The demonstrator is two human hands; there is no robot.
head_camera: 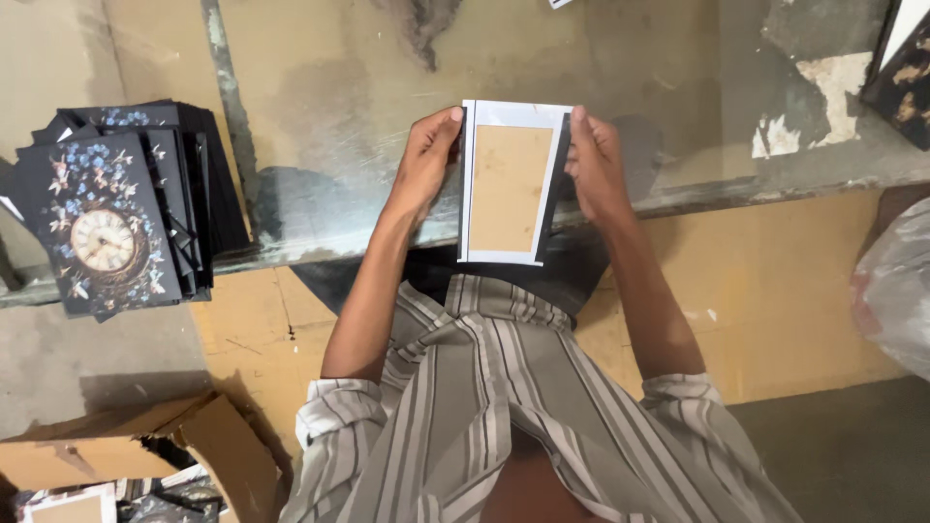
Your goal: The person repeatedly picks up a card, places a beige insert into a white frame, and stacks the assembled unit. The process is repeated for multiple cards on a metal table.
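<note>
Both hands hold one flat rectangular cover (pixel 508 184) upright over the near edge of the worn bench (pixel 329 107). Its facing side shows a brown board centre framed by white paper flaps, with a dark edge along the right. My left hand (pixel 426 160) pinches the left long edge, thumb near the top corner. My right hand (pixel 593 165) grips the right long edge the same way. A messy stack of dark covers (pixel 116 213), printed with a clock and blue flowers, lies on the bench at the far left, well apart from my hands.
An open cardboard box (pixel 145 455) with more printed pieces stands on the floor at lower left. A dark printed piece (pixel 906 77) sits at the bench's top right corner. A translucent plastic bag (pixel 896 291) bulges at the right edge.
</note>
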